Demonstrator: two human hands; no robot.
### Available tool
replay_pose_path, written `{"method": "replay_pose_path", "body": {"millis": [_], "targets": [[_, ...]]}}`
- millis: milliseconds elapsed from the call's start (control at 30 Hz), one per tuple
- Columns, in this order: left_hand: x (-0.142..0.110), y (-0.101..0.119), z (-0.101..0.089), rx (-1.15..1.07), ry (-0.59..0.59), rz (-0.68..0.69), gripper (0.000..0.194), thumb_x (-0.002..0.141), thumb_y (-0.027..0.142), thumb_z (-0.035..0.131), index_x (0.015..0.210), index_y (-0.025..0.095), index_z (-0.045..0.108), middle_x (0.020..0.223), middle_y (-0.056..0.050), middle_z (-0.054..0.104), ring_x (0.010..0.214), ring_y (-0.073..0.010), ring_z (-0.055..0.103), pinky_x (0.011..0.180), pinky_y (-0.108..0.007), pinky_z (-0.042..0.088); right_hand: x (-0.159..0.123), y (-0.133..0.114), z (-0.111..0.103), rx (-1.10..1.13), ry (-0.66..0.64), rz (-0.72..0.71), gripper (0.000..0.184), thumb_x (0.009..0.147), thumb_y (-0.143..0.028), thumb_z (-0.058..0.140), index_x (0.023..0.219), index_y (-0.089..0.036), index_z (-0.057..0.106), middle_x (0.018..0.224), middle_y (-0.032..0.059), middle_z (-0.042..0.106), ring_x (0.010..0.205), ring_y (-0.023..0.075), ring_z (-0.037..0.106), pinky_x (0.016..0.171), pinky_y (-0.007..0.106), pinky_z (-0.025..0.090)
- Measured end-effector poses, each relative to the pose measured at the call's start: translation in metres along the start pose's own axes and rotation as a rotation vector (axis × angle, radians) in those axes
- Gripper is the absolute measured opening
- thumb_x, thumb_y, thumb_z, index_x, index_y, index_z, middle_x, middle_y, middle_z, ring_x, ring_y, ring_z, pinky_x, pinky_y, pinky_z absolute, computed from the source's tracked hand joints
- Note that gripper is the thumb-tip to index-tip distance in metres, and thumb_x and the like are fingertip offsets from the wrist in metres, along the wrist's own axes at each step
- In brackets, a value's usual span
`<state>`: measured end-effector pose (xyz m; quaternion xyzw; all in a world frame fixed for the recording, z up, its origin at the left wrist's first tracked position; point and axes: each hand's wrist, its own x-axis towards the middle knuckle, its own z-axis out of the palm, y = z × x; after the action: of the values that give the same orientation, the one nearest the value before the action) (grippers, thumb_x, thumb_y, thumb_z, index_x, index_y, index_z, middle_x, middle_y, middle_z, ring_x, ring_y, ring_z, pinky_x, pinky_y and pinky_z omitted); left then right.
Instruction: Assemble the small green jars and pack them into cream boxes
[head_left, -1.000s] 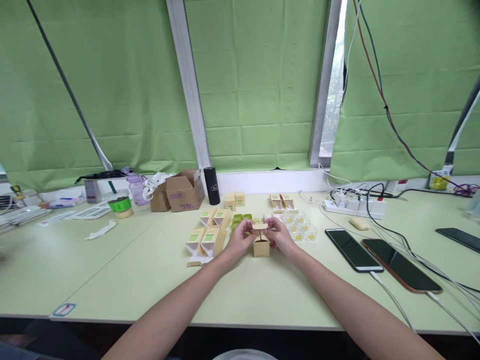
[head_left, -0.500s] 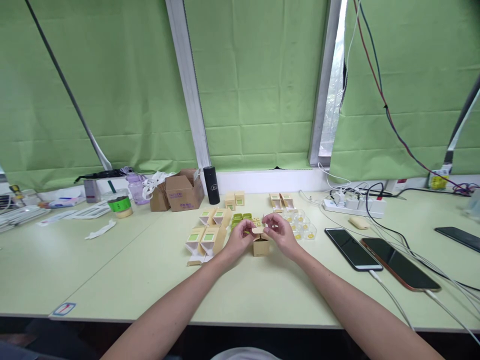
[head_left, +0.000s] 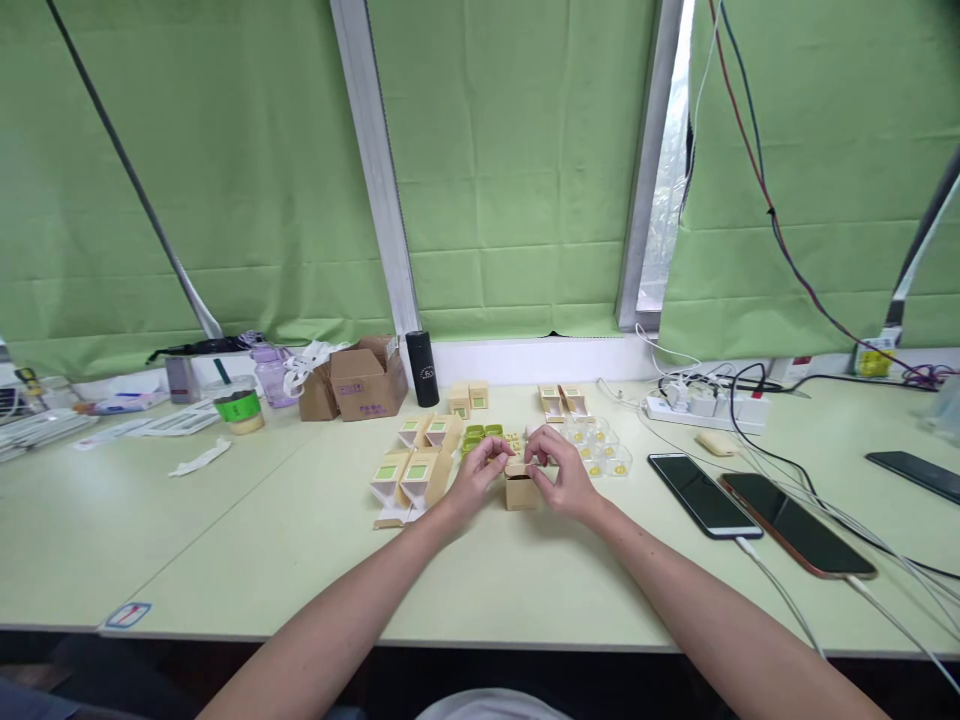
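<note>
Cartons (head_left: 417, 488) lie left of centre, cups (head_left: 618, 463) and phones (head_left: 705, 497) to the right; the box (head_left: 522, 494) sits lower centre on the bench (head_left: 517, 590), mouth up, long axis unclear. Left hand (head_left: 475, 474) and right hand (head_left: 564, 477) are at its rim; whether the fingers pinch, I cannot tell.

Bare forearms slant in from bottom edge, converging toward middle. Left forearm (head_left: 349, 608) angles up and rightward, right forearm (head_left: 679, 592) up and leftward. Wrists fairly straight. Left hand (head_left: 475, 476) and right hand (head_left: 564, 474) face each other, narrow gap between. Left fingers curled inward, thumb near index finger. Right hand arched, knuckles raised, index finger bent downward, thumb pointing inward.
</note>
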<state>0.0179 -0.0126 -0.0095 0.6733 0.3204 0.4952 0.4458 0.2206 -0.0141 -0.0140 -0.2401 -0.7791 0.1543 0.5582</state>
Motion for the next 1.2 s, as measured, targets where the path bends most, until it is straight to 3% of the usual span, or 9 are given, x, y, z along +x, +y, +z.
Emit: {"method": "replay_pose_path", "body": {"millis": [333, 1200], "targets": [[-0.0014, 0.0006, -0.0003, 0.096, -0.002, 0.032, 0.033, 0.090, 0.048, 0.072, 0.103, 0.019, 0.064, 0.103, -0.007, 0.063, 0.098, -0.0228, 0.058, 0.089, -0.034, 0.046, -0.0024, -0.0003, 0.0008, -0.014, -0.044, -0.033, 0.019, 0.075, -0.008, 0.059, 0.086, -0.023, 0.056, 0.089, 0.0019, 0.053, 0.076, 0.0190, 0.050, 0.067, 0.033, 0.040], [-0.0020, 0.0006, 0.0020, 0.163, -0.011, 0.042, 0.027, 0.080, 0.028, 0.070, 0.105, 0.020, 0.063, 0.107, -0.006, 0.062, 0.098, -0.0229, 0.057, 0.090, -0.035, 0.045, -0.0014, 0.0000, -0.0057, -0.096, -0.154, -0.094, 0.018, 0.077, -0.013, 0.063, 0.075, -0.025, 0.050, 0.078, 0.0019, 0.058, 0.078, 0.0222, 0.055, 0.070, 0.036, 0.040]]}}
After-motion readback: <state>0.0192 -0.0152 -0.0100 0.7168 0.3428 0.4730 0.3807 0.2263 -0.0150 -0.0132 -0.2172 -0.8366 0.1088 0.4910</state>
